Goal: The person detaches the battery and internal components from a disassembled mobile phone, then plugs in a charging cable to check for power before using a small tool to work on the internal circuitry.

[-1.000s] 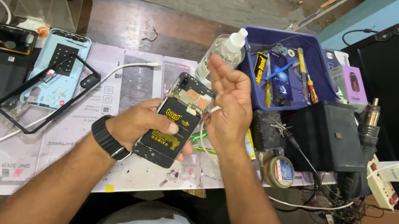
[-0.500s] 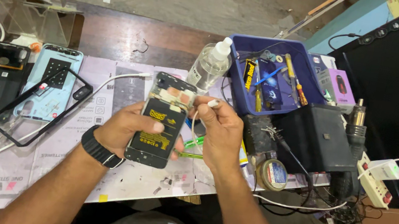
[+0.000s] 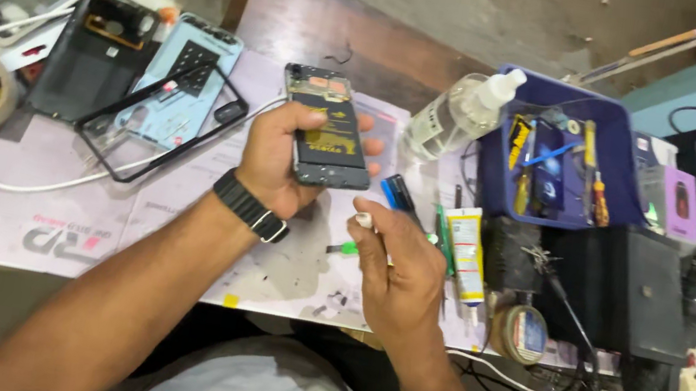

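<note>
Left hand (image 3: 275, 155) is up off the bench, fingers wrapped round the edges of an opened phone (image 3: 328, 129), a flat dark rectangle with its back off and a black battery showing, tilted slightly and held above the mat. A black strap watch (image 3: 250, 206) sits on that wrist. Right hand (image 3: 396, 274) hangs just below and to the right of the phone, clear of it, fingers curled loosely inward; whether anything small is pinched there, I cannot tell. The two hands are apart.

Now the surroundings, biggest first. The wooden bench (image 3: 320, 26) carries a pale, stained work mat (image 3: 126, 224), smooth and printed. On the right stands a dark blue plastic tub (image 3: 489, 167), square-walled, packed with screwdrivers and other tools. Right of that, a boxy matt black unit (image 3: 638, 291) with wires trailing beneath.

On the left of the mat lie a black phone shell (image 3: 98, 55) and a pale blue phone back (image 3: 188, 84), with a thin black frame (image 3: 136, 165) lying across the blue one. A white cable (image 3: 3, 175) loops over the mat.

Between phone and tub, a clear plastic bottle (image 3: 456, 115) with a white nozzle leans on its side. Beside the right hand rests a white glue tube (image 3: 468, 255), soft and flattened, and near the bench edge a small roll of tape (image 3: 521, 333).
</note>
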